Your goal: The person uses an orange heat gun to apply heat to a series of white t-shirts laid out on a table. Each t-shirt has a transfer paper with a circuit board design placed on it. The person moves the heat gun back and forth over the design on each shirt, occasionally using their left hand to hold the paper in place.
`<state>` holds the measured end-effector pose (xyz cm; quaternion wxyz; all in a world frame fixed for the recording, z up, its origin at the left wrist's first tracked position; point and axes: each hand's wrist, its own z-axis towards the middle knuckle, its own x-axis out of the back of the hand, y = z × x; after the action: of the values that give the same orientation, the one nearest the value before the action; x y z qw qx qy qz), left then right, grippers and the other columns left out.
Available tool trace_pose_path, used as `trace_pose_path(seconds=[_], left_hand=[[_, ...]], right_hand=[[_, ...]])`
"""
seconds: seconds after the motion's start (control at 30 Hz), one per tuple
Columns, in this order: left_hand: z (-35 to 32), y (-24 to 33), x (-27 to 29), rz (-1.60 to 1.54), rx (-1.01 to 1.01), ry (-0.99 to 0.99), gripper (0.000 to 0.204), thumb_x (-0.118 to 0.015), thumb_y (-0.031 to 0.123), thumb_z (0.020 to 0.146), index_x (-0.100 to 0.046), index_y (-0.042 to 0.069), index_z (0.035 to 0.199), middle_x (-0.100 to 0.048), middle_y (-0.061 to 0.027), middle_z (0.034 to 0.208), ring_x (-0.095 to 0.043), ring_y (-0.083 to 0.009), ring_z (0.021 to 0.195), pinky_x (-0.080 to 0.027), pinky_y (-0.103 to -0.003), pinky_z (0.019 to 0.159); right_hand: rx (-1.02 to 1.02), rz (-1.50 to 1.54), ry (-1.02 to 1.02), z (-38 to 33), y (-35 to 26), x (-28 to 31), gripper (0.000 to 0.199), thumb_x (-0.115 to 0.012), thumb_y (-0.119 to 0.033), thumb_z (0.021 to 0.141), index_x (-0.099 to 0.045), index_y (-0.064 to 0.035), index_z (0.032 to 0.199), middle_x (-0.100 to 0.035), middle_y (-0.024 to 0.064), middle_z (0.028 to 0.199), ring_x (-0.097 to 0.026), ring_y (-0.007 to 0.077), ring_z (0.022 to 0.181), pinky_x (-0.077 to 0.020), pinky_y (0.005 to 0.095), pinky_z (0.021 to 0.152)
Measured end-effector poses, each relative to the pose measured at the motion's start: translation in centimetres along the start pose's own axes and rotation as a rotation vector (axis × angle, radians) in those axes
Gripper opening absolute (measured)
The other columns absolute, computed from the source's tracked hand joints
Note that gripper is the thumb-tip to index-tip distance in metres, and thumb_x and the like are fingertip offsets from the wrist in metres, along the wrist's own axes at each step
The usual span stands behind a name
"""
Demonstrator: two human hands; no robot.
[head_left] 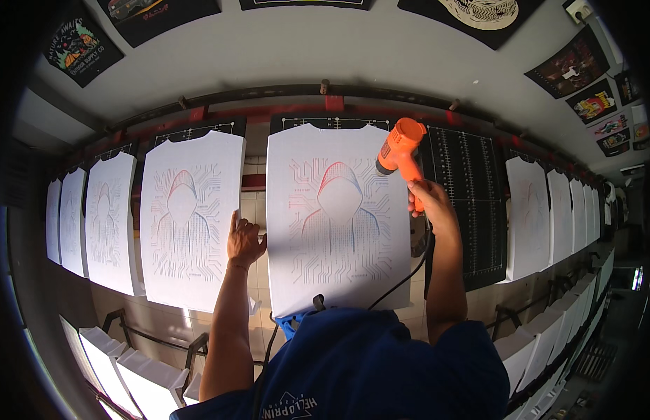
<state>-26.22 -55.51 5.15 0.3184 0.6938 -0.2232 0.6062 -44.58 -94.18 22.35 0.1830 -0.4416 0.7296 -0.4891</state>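
While the right hand (426, 199) grips an orange heat gun (400, 152) aimed at the printed white shirt (337, 217) on the middle board, the left hand (244, 241) rests half-curled at that shirt's left edge (prints already show on neighbouring shirts (188, 217)); drying seems underway.

Orange plastic heat gun (400, 152) is up and tilted, nozzle aimed down-left over the top right corner of the white printed shirt (337, 213), which lies flat, its hooded-figure circuit print facing up.
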Motion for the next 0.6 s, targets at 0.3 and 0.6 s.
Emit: trace_pose_path(seconds=[0.3,0.6], left_hand=[[0.1,0.3,0.2,0.002,0.001,-0.004,0.023,-0.066,0.031,0.078,-0.067,0.009,0.080,-0.063,-0.0071,0.077,-0.057,-0.0200,0.096,-0.016,-0.043,0.119],[-0.1,0.1,-0.2,0.024,-0.006,0.023,0.023,-0.065,0.031,0.078,-0.067,0.009,0.079,-0.063,-0.0071,0.075,-0.057,-0.0203,0.096,-0.016,-0.042,0.119]], right_hand=[[0.009,-0.052,-0.015,-2.8,1.1,0.4,0.027,-0.063,-0.030,0.091,-0.059,-0.0039,0.092,-0.056,0.0000,0.072,-0.056,0.0094,0.060,-0.0424,0.0222,0.050],[-0.056,0.032,-0.013,-3.8,0.6,0.9,0.027,-0.064,-0.029,0.089,-0.058,-0.0025,0.090,-0.055,0.0007,0.070,-0.056,0.0098,0.060,-0.0443,0.0238,0.051]])
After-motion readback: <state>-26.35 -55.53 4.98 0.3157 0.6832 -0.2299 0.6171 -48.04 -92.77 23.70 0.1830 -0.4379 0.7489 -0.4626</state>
